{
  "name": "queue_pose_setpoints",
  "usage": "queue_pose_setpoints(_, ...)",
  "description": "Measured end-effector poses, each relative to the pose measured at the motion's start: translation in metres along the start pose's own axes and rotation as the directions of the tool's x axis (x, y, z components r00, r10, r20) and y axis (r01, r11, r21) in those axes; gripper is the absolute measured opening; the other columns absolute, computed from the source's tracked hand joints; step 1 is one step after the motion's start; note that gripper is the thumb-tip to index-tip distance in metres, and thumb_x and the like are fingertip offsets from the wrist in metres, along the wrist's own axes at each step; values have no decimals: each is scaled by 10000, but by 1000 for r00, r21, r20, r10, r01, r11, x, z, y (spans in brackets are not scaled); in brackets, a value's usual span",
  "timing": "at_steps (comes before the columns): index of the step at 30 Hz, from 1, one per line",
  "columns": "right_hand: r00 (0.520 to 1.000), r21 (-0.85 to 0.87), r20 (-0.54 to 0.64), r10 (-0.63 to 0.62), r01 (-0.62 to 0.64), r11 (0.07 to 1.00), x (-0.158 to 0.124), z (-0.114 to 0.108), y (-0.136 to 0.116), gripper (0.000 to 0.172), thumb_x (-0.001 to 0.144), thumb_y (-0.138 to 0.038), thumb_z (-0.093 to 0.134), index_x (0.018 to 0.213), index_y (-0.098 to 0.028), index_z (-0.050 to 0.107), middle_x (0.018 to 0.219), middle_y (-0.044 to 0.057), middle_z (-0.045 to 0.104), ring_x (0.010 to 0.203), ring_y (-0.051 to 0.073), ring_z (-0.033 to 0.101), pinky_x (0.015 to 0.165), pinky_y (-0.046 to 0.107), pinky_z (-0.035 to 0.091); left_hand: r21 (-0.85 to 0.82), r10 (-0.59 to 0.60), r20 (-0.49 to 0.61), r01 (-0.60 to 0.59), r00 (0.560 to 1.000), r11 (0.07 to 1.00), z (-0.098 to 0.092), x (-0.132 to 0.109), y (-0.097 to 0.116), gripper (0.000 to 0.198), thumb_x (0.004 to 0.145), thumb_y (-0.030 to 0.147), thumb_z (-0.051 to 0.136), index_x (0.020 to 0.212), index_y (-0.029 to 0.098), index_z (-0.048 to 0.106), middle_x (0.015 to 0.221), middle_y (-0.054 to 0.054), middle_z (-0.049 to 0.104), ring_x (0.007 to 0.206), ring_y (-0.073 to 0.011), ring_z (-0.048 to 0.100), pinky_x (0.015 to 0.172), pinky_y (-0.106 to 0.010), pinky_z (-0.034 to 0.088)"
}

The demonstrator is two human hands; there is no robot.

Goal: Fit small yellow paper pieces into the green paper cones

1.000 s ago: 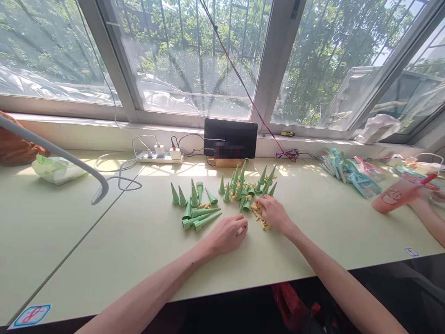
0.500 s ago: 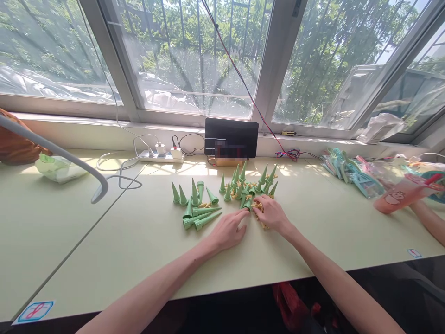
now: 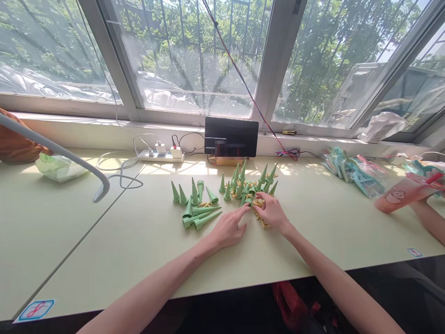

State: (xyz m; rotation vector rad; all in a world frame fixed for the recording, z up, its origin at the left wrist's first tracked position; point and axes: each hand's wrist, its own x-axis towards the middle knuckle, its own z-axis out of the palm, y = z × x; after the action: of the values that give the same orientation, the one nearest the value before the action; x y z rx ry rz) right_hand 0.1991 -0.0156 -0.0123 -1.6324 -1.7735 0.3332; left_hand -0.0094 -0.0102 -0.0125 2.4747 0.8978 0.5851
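Note:
My left hand [image 3: 227, 228] rests low over the table, index finger stretched to the rim of a green plastic spike [image 3: 248, 201] that lies on its side; the thumb stands apart. Just to the right, my right hand [image 3: 272, 212] curves over a small heap of yellow plastic pieces [image 3: 263, 224]. Its thumb and index finger are apart, and some yellow pieces show between them. Behind both hands stands a cluster of green cone spikes [image 3: 242, 172], some upright, with yellow bits among them. Left of it, more green spikes [image 3: 202, 219] lie or stand in a second group.
At the back are a dark tablet [image 3: 231, 138] on a stand and a white power strip [image 3: 162, 157] with cables. A grey curved bar [image 3: 86, 170] juts in from the left. On the right, another person's hand [image 3: 426, 211] is by a pink drink cup [image 3: 399, 195], near bagged items [image 3: 366, 178].
My right hand has shifted slightly, uncovering more of the yellow heap, and its thumb and index finger look farther apart. My left hand stays almost in place at the spike.

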Motion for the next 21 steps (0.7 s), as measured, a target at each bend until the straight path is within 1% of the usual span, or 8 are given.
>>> queue_pose_setpoints(3,999,35,22,34,-35,999,1,0,-2,350,829,-274,609,1166,-187,577,1033,59,683,553,127,572,708,337,519,-15,6,-4,-6,1000,1000,0,0,-1,584,849,144,506,1420,237,425,1529,-49,427,1011,-210,684,964,-332,495)
queue_pose_setpoints(6,997,55,31,70,-72,996,2,-2,-4,345,824,-287,614,1152,-188,579,1000,51,686,544,120,573,692,323,516,-31,6,-4,-6,1000,999,0,0,-1,598,850,134,502,1430,246,408,1535,-39,418,1015,-202,681,977,-330,489)
queue_pose_setpoints(12,985,73,47,166,-169,983,3,-6,-6,366,787,-274,654,1135,-181,590,972,60,707,651,148,620,701,305,512,-43,-13,10,14,1000,999,1,1,-2,601,863,153,500,1447,242,387,1542,-33,407,1048,-212,669,1018,-349,464)
queue_pose_setpoints(21,962,154,100,255,-268,951,2,-12,-5,417,725,-267,698,1119,-183,588,902,43,713,642,145,626,619,267,507,-37,-22,25,23,999,999,-1,1,-1,610,861,155,497,1455,229,378,1529,-46,429,1047,-217,667,1031,-361,457)
